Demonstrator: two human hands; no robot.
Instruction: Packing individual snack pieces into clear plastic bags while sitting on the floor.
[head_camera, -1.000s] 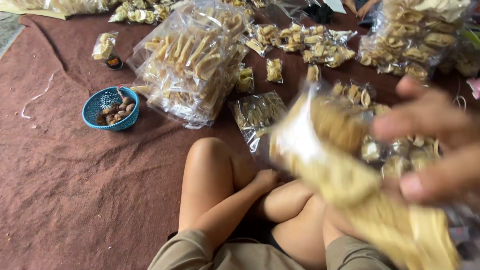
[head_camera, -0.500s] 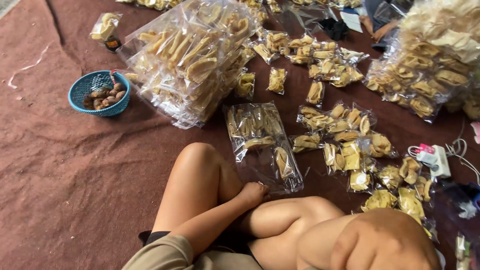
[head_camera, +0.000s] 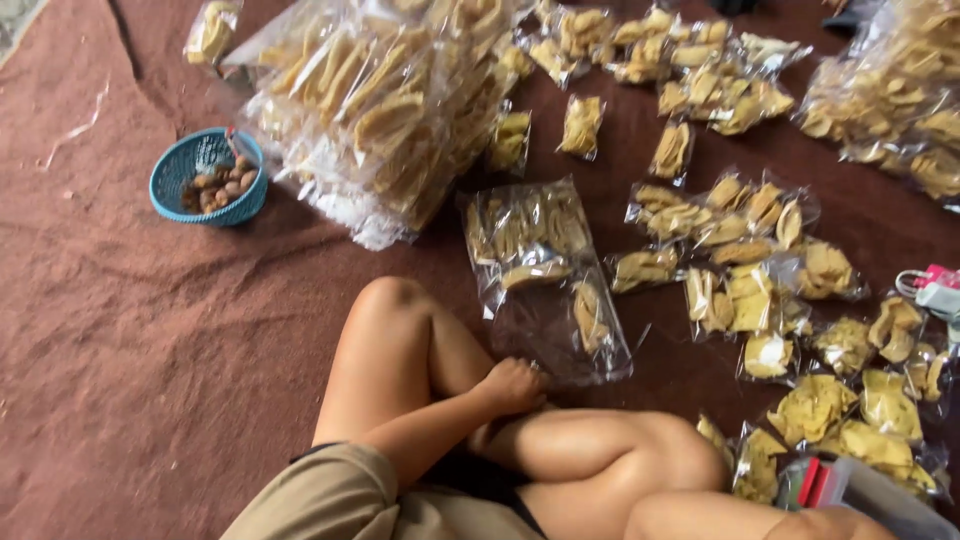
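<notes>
I sit cross-legged on a brown cloth (head_camera: 150, 330). My left hand (head_camera: 512, 385) rests by my knee with its fingers curled, touching the near edge of a large clear bag (head_camera: 545, 275) partly filled with yellow crisps. Only a sliver of my right hand (head_camera: 835, 525) shows at the bottom right edge, next to a grey and red object (head_camera: 850, 485); its fingers are hidden. Several small sealed packets of crisps (head_camera: 745, 295) lie on the cloth to the right of the bag.
A tall heap of filled bags (head_camera: 390, 110) lies at the back centre, and another heap (head_camera: 900, 100) at the far right. A small blue basket (head_camera: 208, 178) holding brown round pieces stands at the left. A pink and white item (head_camera: 935, 290) sits at the right edge.
One second ago my right hand held a packet of crisps close to the camera. It has dropped to the bottom edge without the packet. My left hand has stayed put.
</notes>
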